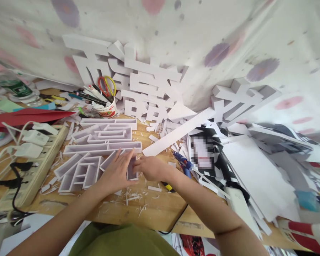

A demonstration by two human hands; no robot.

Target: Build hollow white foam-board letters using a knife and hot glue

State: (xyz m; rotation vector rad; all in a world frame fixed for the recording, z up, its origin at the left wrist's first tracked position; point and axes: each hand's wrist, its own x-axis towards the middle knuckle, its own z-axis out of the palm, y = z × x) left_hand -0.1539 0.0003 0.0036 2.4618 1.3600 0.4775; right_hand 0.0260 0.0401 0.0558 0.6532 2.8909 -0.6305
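A white hollow foam-board character [104,143] lies on the wooden table, its thin upright walls forming open channels. My left hand [117,169] lies over its lower right part, fingers stretched out and apart. Close beside it, my right hand [152,168] has its fingers curled together at the right-hand wall of the same character. The fingertips are partly hidden, and whether a separate strip is between them does not show. A blue glue gun [182,160] lies to the right of my right hand. Under my right wrist, a yellow-and-black tool [168,186] is partly covered.
Finished white block characters [149,83] lean against the flowered curtain. A tub [108,108] holds scissors and pens. At left is a power strip [40,170] with chargers. White boards [256,170] are stacked at right, near a long white strip [178,133]. Scraps litter the wooden table [154,206].
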